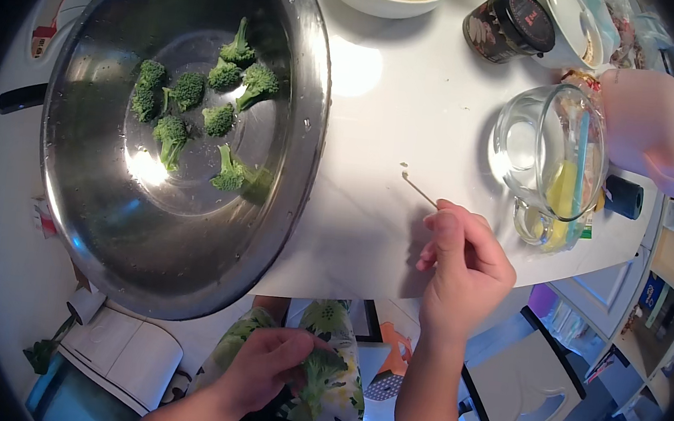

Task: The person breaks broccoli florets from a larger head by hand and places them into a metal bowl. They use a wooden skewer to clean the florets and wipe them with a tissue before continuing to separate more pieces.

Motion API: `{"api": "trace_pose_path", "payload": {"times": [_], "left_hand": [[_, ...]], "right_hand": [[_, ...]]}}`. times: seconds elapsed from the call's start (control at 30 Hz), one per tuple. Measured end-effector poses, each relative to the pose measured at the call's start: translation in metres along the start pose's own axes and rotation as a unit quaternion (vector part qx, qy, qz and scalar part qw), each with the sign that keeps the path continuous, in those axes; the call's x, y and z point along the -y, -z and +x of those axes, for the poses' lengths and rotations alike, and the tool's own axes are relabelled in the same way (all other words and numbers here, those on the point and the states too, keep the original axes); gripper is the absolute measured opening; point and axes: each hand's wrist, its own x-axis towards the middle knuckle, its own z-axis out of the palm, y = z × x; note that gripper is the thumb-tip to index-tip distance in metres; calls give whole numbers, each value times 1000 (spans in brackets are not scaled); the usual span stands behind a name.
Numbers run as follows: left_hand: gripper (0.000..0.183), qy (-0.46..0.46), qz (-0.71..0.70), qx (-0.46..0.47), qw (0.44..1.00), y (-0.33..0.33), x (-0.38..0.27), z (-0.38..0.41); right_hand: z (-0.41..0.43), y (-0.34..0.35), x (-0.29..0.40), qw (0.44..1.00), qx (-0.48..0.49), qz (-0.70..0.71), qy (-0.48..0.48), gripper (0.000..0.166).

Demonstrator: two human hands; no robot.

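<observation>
Between its thumb and fingers, my right hand (464,264) pinches a thin stick (420,191) whose far tip touches or nearly touches the white tabletop, beside a small crumb (403,164). My left hand (270,361) is low, below the table edge and above the lap, holding a broccoli floret (319,377) that is dim and partly covered by the fingers. A large steel basin (298,207) stands at the left of the table. Several broccoli florets (189,90) lie spread in its bottom, wet, with droplets on the basin's wall.
A white bowl (391,6) with pale pieces stands at the top, a dark lidded jar (506,27) to its right. A glass bowl (512,135) and a pink plastic container (646,117) are at the right. A white chair (526,383) stands below the table's right edge.
</observation>
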Motion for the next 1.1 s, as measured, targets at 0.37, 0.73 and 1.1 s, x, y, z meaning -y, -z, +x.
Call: {"api": "trace_pose_path", "payload": {"times": [0.37, 0.73, 1.1], "left_hand": [[42, -12, 5, 8, 1000, 5, 6, -4], [53, -82, 36, 35, 995, 1, -1, -31], [45, -389, 151, 117, 901, -43, -43, -156]], "right_hand": [[4, 5, 8, 994, -108, -3, -3, 15], [-4, -3, 14, 962, -73, -237, 112, 31], [-140, 10, 178, 976, 215, 7, -19, 14]]}}
